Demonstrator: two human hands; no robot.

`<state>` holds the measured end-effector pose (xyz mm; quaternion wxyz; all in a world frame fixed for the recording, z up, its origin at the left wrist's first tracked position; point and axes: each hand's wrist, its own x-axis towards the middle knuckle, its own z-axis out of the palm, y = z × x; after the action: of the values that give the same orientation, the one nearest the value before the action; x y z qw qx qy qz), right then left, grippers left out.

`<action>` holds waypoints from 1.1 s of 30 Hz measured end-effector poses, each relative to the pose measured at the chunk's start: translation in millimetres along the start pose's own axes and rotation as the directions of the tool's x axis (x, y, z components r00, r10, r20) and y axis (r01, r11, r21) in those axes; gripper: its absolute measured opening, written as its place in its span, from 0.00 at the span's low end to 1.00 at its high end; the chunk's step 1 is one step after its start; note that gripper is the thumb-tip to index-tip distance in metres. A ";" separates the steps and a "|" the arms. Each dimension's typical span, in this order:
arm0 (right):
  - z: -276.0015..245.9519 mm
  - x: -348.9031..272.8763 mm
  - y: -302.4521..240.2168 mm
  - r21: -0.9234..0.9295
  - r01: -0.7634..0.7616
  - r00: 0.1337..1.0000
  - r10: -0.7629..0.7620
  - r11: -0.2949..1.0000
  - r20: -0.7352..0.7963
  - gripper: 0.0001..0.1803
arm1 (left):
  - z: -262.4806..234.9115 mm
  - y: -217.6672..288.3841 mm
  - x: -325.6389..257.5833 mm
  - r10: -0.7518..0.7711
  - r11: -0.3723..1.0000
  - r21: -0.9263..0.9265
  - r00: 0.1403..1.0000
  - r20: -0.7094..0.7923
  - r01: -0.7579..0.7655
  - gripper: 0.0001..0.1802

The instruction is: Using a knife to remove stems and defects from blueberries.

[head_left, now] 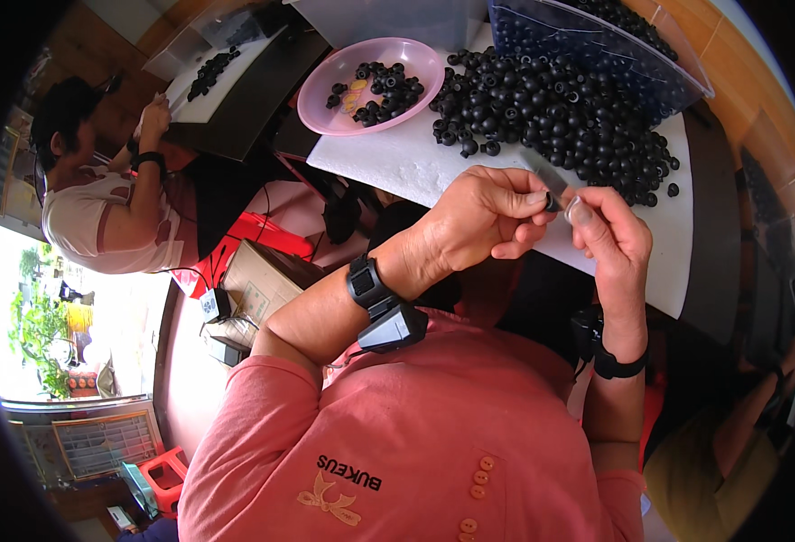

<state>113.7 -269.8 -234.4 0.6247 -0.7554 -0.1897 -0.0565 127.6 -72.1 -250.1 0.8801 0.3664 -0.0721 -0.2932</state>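
My left hand (492,215) pinches a small round black part (552,204) between thumb and fingers, mostly covered by them. Close beside it, my right hand (612,233) is closed on a thin, flat grey blade (544,172), which slants up and left past the left fingertips. Its handle, if any, is hidden in the fingers. Both hands are raised over the near edge of a white board (379,167). Beyond them lies a heap of small black hollow balls (551,108). A pink bowl (314,108) to the left holds more black pieces and some yellowish bits.
A clear plastic bin (700,81) of black pieces leans at the back right, and a translucent container (388,18) stands behind the bowl. A co-worker (117,208) sits at another table on the left. At the right edge another person's arm (749,406) shows. A cardboard box (257,294) stands below left.
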 end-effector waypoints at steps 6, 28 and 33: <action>-4.8 -1.0 9.4 0.140 -0.007 1.000 0.005 0.990 0.016 0.09 | -2.0 -0.9 0.2 0.018 1.000 0.019 1.000 0.020 -0.018 0.13; -10.9 -4.0 24.7 0.432 -0.025 0.991 0.079 0.902 -0.107 0.13 | -57.5 116.2 -20.0 0.618 -0.685 0.728 0.551 0.561 0.026 0.08; -11.5 -4.0 24.2 0.448 -0.012 0.991 0.069 0.894 -0.111 0.13 | -22.2 62.8 -1.8 0.450 -0.722 0.685 0.690 0.567 -0.092 0.11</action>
<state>120.4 -285.4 -255.5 0.7930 -0.5906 -0.1427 -0.0452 162.8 -22.7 -222.8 0.1231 0.8799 -0.3202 0.3287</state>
